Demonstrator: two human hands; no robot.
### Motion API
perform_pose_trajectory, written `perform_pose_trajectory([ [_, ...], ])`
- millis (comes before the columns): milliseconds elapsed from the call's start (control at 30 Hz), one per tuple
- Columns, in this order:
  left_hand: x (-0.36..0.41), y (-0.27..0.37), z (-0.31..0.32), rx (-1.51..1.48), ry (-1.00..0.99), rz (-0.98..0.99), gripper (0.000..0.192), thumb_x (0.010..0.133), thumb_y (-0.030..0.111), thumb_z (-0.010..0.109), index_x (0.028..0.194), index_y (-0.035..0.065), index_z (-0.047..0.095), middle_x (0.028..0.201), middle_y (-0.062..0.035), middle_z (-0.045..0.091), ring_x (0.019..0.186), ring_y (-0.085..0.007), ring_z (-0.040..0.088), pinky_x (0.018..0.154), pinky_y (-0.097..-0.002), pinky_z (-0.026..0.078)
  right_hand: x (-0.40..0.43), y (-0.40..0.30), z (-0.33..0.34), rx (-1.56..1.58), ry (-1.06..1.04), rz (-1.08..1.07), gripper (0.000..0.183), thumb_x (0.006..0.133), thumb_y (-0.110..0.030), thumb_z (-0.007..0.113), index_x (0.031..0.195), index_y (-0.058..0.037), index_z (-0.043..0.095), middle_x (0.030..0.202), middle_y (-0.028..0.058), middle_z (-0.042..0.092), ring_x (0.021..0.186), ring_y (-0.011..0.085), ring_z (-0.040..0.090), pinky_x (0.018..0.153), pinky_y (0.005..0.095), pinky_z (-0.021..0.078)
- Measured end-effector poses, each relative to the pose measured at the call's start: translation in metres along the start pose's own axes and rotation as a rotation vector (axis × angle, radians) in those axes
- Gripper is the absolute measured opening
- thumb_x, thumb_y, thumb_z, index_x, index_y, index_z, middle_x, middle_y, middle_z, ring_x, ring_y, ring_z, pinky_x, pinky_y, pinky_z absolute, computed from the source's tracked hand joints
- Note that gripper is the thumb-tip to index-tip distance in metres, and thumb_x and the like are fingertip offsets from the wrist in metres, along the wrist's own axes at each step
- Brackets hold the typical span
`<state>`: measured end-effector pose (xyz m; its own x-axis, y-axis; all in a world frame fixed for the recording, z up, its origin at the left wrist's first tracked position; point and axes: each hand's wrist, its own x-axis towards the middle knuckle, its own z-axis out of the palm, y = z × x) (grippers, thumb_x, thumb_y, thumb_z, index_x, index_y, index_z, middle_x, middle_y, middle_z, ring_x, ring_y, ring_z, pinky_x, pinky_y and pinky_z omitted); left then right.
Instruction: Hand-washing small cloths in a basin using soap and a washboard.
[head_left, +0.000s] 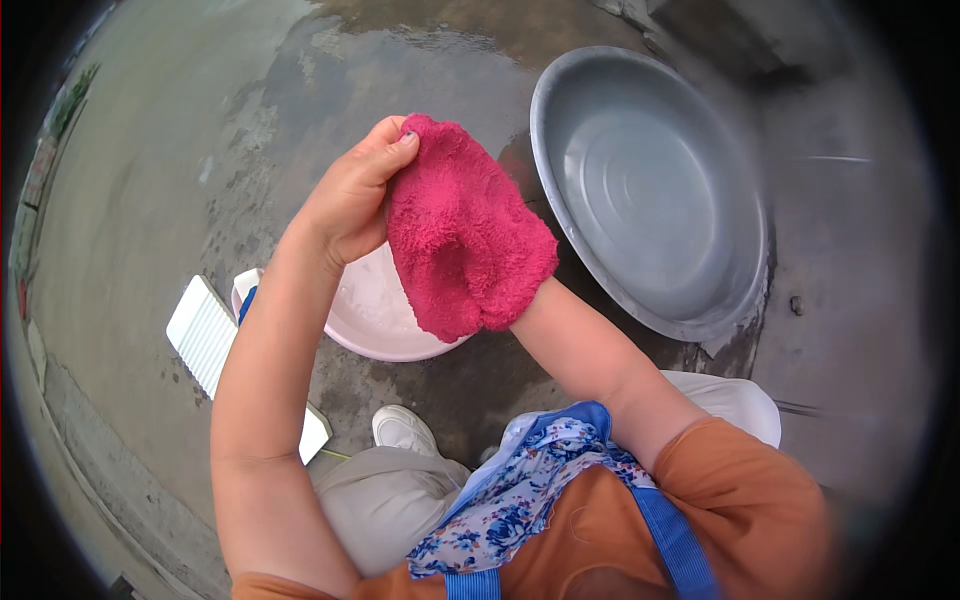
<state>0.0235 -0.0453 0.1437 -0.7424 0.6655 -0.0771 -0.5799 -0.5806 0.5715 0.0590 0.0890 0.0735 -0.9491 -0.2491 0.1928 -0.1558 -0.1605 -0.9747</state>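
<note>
A crimson terry cloth (469, 232), fuzzy and creased, hangs raised in front of me, above a pale pink basin. My left hand (358, 191) pinches its upper left corner between thumb and fingers. My right forearm (592, 341) runs up to the cloth's lower right edge. The right hand itself is hidden by the fabric; whether it is inside or behind, I cannot tell. Below the cloth, the pink basin (360, 319) shows whitish, sudsy water. The cloth and my left arm cover much of this basin.
A large grey plastic basin (645, 195) stands to the right on wet concrete (247, 120). At the left lies a white ridged washboard (201, 330), partly behind my left arm. A bit of blue material (247, 304) shows at the pink basin's left side. My white shoe (405, 430) is below.
</note>
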Motion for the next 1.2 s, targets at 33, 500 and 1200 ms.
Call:
perform_pose_trajectory([
  [33, -0.001, 0.001, -0.011, 0.194, 0.104, -0.021, 0.017, 0.094, 0.016, 0.048, 0.106, 0.0045, 0.049, 0.098, -0.0092, 0.06, 0.086, -0.0172, 0.061, 0.078, -0.0332, 0.053, 0.001, -0.007, 0.0, -0.172, -0.038, -0.051, 0.043, 0.079, -0.017, 0.068, 0.119, -0.01, 0.053, 0.117, 0.0062, 0.056, 0.106, 0.0189, 0.055, 0.091, 0.0348, 0.0452],
  [500, -0.055, 0.094, -0.102, 1.21, 0.488, -0.056, 0.034, 0.085, 0.038, 0.063, 0.107, 0.0121, 0.058, 0.089, -0.0006, 0.06, 0.074, -0.0082, 0.059, 0.066, -0.0263, 0.052, 0.0, -0.038, 0.026, -1.202, -0.134, -0.668, 0.037, 0.064, -0.012, 0.067, 0.101, -0.0132, 0.061, 0.108, 0.0103, 0.061, 0.103, 0.0272, 0.057, 0.088, 0.0394, 0.0453],
  [1200, -0.407, -0.104, -0.264, 1.386, 1.548, -0.698, 0.095, 0.066, 0.015, 0.075, 0.142, 0.0074, 0.019, 0.128, -0.0218, 0.046, 0.119, -0.0322, 0.046, 0.099, -0.0364, 0.039, 0.037, -0.076, 0.031, -1.487, -0.573, -0.687, 0.034, 0.063, -0.018, 0.07, 0.095, -0.0092, 0.06, 0.088, 0.0105, 0.064, 0.08, 0.0259, 0.062, 0.067, 0.0398, 0.0491],
])
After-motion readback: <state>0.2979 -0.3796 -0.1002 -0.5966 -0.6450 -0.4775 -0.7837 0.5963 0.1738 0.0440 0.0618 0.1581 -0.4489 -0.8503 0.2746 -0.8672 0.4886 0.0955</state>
